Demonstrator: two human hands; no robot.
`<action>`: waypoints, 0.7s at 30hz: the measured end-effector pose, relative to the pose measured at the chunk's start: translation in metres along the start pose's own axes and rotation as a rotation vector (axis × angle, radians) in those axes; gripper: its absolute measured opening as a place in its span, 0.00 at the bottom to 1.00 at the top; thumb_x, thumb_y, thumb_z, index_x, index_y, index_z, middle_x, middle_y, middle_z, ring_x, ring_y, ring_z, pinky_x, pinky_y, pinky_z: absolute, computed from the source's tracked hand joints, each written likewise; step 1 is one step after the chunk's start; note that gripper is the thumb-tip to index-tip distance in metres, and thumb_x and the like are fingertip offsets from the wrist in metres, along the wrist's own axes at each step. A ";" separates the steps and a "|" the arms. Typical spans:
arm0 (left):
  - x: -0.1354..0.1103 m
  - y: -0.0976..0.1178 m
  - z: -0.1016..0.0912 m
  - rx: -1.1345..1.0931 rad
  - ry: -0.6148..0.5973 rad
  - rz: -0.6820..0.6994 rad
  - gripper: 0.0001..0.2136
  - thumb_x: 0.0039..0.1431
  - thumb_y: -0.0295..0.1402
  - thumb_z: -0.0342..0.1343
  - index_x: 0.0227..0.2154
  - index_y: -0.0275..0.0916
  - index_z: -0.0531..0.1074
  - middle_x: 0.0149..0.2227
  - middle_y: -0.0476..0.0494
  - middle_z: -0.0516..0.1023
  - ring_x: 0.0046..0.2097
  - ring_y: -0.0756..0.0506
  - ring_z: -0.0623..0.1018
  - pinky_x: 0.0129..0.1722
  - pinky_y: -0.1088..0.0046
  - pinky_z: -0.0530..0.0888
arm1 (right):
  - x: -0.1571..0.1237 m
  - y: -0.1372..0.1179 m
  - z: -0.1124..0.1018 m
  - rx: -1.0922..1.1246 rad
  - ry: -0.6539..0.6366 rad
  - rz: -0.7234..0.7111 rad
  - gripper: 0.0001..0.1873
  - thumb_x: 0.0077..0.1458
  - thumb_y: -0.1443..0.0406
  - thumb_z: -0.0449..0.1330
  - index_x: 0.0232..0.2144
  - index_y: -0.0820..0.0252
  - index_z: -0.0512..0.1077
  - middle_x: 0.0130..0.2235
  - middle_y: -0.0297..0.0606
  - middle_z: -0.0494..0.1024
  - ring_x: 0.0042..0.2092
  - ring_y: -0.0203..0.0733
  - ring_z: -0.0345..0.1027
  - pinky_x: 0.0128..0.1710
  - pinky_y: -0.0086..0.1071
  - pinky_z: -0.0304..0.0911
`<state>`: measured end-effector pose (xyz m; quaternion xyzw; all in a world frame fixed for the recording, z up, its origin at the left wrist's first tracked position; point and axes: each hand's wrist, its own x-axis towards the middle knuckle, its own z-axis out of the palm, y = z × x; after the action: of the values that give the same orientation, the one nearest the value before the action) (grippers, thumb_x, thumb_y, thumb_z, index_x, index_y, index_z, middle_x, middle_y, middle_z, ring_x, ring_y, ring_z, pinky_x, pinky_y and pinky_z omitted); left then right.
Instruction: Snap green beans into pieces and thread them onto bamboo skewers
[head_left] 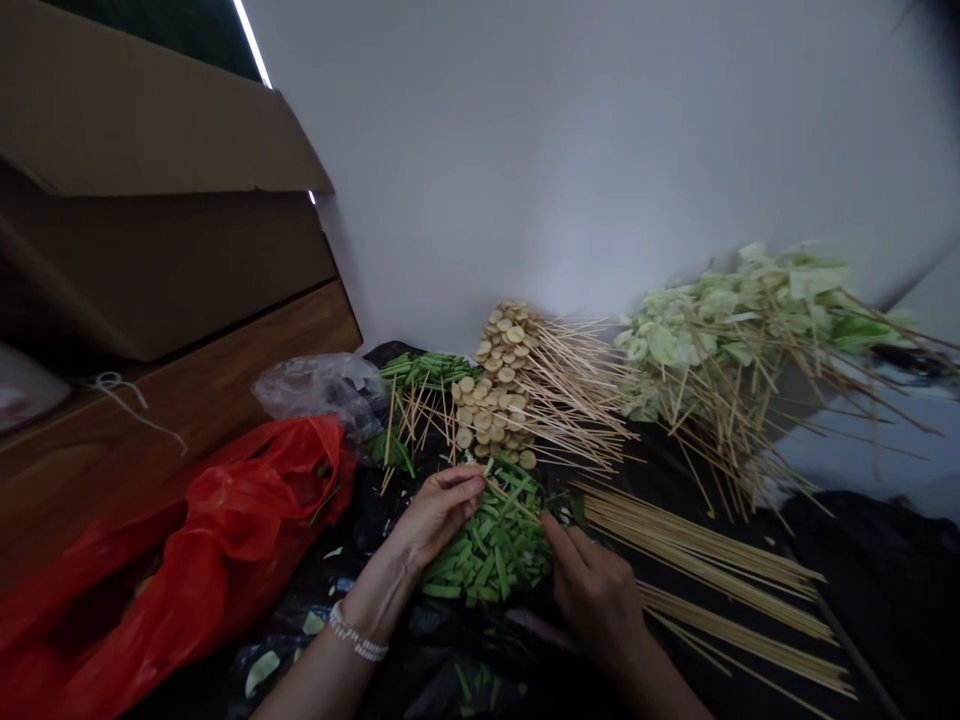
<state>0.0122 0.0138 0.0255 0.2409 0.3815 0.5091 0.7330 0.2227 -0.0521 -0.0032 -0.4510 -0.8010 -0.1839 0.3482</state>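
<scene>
Head view: the left hand (439,515) and right hand (592,590) pinch a bamboo skewer (514,498) from either end above a heap of cut green vegetable pieces (487,545), placed between them for easy reach. Bare skewers (712,560) lie aligned nearby, with loaded skewers (540,390) fanned beyond, apparently sorted by filling.

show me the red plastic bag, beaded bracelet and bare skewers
red plastic bag (247,540), head view, on its middle
beaded bracelet (357,634), head view, on its beads
bare skewers (697,540), head view, on their shafts
</scene>
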 end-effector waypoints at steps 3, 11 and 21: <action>0.001 -0.001 -0.001 -0.005 -0.015 -0.020 0.16 0.33 0.26 0.74 0.29 0.33 0.80 0.23 0.49 0.78 0.24 0.57 0.73 0.27 0.83 0.69 | -0.001 -0.001 0.001 0.016 0.014 0.001 0.18 0.59 0.75 0.48 0.48 0.68 0.71 0.25 0.34 0.71 0.23 0.32 0.65 0.26 0.29 0.56; -0.006 -0.005 0.006 0.093 -0.019 0.010 0.12 0.33 0.28 0.74 0.25 0.34 0.80 0.26 0.47 0.78 0.25 0.55 0.72 0.28 0.80 0.67 | -0.001 -0.005 0.000 0.034 0.002 0.013 0.20 0.58 0.76 0.46 0.48 0.68 0.71 0.26 0.36 0.73 0.23 0.33 0.66 0.25 0.28 0.58; -0.002 0.003 0.000 0.463 -0.008 0.279 0.13 0.45 0.39 0.68 0.34 0.38 0.82 0.36 0.41 0.83 0.38 0.45 0.77 0.43 0.71 0.70 | 0.003 0.007 -0.004 -0.009 0.056 0.037 0.20 0.58 0.75 0.49 0.49 0.66 0.71 0.28 0.36 0.76 0.25 0.32 0.67 0.28 0.27 0.59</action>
<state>0.0102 0.0130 0.0283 0.4541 0.4480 0.5034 0.5828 0.2290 -0.0494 0.0021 -0.4620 -0.7816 -0.1934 0.3718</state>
